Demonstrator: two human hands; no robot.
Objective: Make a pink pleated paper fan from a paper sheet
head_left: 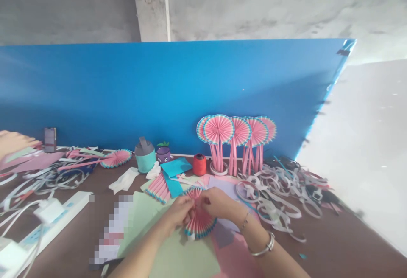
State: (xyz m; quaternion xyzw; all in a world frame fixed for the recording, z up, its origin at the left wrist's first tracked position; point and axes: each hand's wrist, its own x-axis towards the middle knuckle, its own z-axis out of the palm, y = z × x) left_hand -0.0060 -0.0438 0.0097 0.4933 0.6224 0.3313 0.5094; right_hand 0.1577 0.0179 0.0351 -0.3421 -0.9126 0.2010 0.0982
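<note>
A round pleated paper fan (201, 219), pink with a blue and cream rim, is held above the sheets on the table. My left hand (180, 211) grips its left side, thumb and fingers closed on the folds. Over the fan's upper middle, my right hand (216, 201) is closed in a pinch; whatever lies between its fingertips is hidden. Behind my left hand lie a pink pleated strip (159, 188) and blue paper (177, 167). Green paper (178, 252) and pink paper (237, 254) spread beneath the hands.
Several finished fans (219, 129) stand against the blue partition (159, 87). A red thread spool (199, 165) and a teal cup (145, 159) stand nearby. White paper strips (280, 201) tangle at right. A power strip (60, 218) lies left, and another person's hand (15, 142) shows far left.
</note>
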